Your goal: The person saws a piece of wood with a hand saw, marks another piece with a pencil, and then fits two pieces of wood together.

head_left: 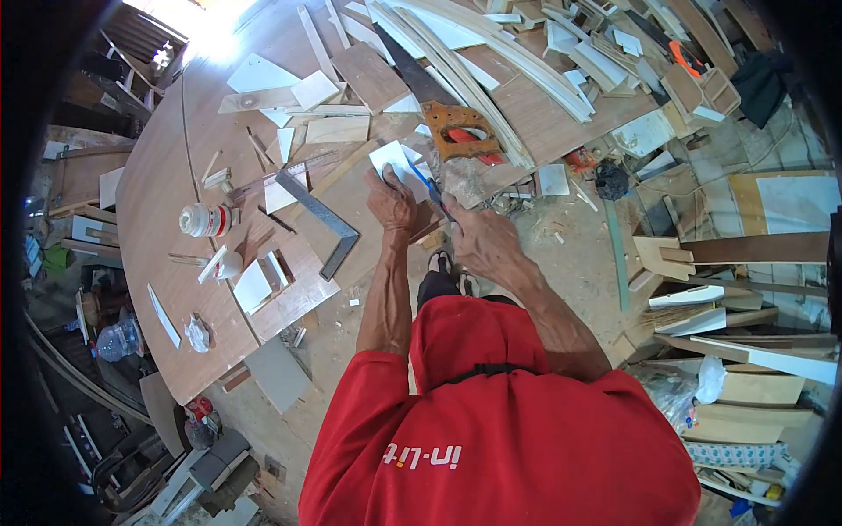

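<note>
My left hand (392, 202) grips the near edge of a small white board piece (387, 158) at the table's front edge, its fingers closed on it. In my closed right hand (488, 244) is a slim blue tool (421, 176), whose far end reaches the right side of the white piece. Its exact kind is too small to make out. Just beyond lies a handsaw (458, 131) with a wooden handle. A metal try square (317, 223) rests left of my left hand.
The wooden table (153, 254) carries a white jar (207, 219), a small white tub (225, 263) and several board offcuts (338, 130). Long strips (491, 53) lie at the back. Wood scraps (702, 307) are stacked on the right. A green strip (617, 254) lies on the floor.
</note>
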A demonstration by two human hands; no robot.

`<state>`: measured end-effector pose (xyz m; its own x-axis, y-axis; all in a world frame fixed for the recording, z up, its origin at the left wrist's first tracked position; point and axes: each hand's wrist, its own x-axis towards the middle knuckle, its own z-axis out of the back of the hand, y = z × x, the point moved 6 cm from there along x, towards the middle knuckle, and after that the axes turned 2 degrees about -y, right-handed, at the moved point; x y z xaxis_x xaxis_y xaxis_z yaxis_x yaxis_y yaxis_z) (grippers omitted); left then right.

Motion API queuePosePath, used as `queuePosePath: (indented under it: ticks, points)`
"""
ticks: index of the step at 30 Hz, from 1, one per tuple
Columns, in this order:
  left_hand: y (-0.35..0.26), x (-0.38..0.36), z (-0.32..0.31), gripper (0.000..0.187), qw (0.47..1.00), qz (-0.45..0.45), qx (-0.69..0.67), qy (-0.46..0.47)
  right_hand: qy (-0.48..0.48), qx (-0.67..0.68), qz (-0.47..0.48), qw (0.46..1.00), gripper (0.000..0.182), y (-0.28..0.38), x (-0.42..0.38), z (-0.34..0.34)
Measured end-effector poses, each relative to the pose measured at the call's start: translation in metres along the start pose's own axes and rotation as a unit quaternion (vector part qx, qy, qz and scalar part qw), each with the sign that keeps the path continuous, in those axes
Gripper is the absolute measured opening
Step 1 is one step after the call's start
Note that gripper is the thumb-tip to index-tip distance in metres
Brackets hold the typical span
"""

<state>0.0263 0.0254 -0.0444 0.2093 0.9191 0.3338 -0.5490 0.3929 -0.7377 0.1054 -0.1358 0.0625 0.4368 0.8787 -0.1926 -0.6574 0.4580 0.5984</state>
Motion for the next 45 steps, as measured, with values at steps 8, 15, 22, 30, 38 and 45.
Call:
queuePosePath:
  ticks: [8, 15, 22, 30, 38, 45]
  points:
    - [-0.004, 0.001, 0.005, 0.027, 1.000, -0.005, 0.000, -0.008, -0.010, -0.027, 0.041, 0.999, 0.045, 0.006, 0.018, 0.009]
    - [-0.001, 0.001, 0.002, 0.028, 1.000, 0.001, 0.011, 0.004, 0.002, -0.048, 0.036, 0.998, 0.042, 0.015, 0.017, 0.014]
    - [-0.007, 0.003, 0.003, 0.029, 0.999, -0.030, -0.010, -0.018, -0.105, -0.037, 0.108, 0.988, 0.037, 0.021, 0.005, 0.026]
    - [0.000, -0.002, 0.000, 0.029, 1.000, -0.004, -0.011, 0.026, 0.014, -0.046, -0.021, 0.999, 0.034, 0.012, 0.026, 0.005]
    - [-0.007, 0.001, 0.005, 0.026, 0.997, -0.059, -0.052, -0.024, -0.089, 0.018, -0.084, 0.992, 0.040, 0.005, 0.027, 0.011]
    - [0.018, 0.018, 0.023, 0.034, 0.907, 0.202, -0.350, 0.116, -0.204, 0.018, 0.000, 0.979, 0.038, -0.017, 0.063, 0.002]
